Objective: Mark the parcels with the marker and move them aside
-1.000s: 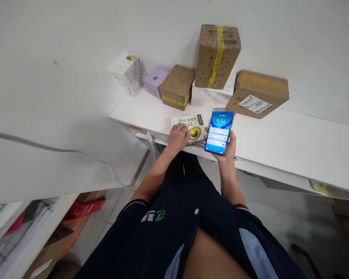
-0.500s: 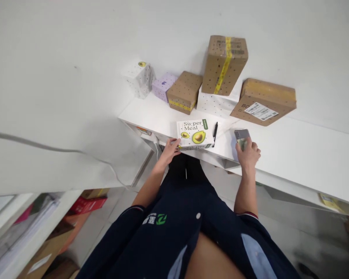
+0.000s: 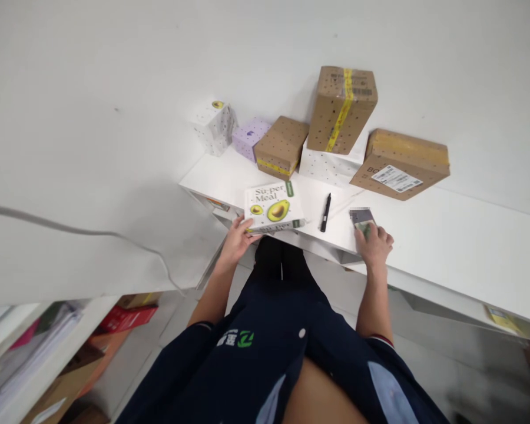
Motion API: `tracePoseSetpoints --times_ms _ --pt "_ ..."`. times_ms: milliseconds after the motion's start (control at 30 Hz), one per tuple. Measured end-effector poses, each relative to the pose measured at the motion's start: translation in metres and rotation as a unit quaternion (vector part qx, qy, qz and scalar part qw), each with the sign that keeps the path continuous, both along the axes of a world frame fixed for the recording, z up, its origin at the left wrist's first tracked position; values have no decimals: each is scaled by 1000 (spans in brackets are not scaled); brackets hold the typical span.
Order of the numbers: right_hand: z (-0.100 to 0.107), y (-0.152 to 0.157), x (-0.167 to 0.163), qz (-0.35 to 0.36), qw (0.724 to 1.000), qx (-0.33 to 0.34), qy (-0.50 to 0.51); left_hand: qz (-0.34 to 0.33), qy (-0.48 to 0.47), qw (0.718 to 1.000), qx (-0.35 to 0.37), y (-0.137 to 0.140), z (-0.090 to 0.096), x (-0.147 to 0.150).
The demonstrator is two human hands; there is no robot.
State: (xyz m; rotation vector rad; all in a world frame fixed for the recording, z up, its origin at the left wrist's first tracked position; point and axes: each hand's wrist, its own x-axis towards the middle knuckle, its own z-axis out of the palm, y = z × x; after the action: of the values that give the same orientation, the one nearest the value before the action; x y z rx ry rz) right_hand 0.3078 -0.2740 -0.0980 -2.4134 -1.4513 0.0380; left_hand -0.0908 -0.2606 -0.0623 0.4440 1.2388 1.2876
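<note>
White wall, white shelf, parcels lined up along the far edge. Going left to right: a dotted white box, a purple box, brown cartons. At the near edge the left hand grips the corner of the avocado box, which hangs a bit over the edge. Just right lies a black pen, untouched. Further right, the right hand rests on a phone lying on the shelf, fingers curled over it. Looks like early days: box in hand, not opened or marked.

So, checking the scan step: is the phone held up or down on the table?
Down: the phone lies on the table under the right hand.
</note>
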Motion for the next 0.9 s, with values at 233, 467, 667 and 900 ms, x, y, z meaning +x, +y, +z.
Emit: tracePoseSetpoints --times_ms 233,467,667,900 --pt "-5 1 -5 -16 999 27 -12 272 409 862 122 38 -17 -73" --pt "-6 0 -8 -15 999 27 -27 236 604 761 27 83 -48 -141" --pt "-4 2 -13 -26 997 57 -46 180 646 741 -31 130 -24 -145" --pt "1 6 -48 111 981 156 0 74 661 726 -175 170 29 -149"
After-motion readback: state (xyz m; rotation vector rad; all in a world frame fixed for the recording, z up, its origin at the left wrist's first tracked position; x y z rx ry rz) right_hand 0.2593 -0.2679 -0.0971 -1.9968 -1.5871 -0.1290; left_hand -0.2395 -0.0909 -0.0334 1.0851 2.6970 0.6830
